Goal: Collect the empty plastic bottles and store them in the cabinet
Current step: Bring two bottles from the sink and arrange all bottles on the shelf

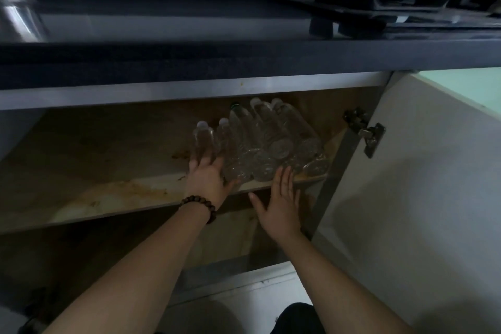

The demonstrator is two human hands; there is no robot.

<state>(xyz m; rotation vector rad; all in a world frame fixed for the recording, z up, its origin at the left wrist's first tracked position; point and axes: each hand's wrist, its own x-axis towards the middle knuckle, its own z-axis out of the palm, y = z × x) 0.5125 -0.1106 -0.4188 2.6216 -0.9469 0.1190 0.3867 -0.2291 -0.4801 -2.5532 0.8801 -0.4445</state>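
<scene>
A cluster of clear plastic bottles (260,141) lies on its side on the stained upper shelf (113,195) of an open cabinet (189,89), in the middle of the frame. The bottles are piled against each other, caps pointing toward the back of the cabinet and bases toward the shelf's front edge, and they sit toward the right end of the shelf.

The left hand (207,175), with a dark beaded bracelet (199,205) on its wrist, rests on the left side of the pile. Its fingers (200,158) are spread and lie flat over the base of the leftmost bottle, pressing rather than wrapped around it.

The right hand (280,202) is held open just below and in front of the pile at centre right, fingers (284,175) straight and slightly splayed. The fingertips reach the bases of the nearest bottles at the shelf edge; whether they touch is hard to tell. It holds nothing.

The cabinet door (412,184) stands open at the right of the frame, its metal hinge (370,134) showing. Above, a dark table (189,59) runs across the frame, with a stove (379,0) at upper right.
</scene>
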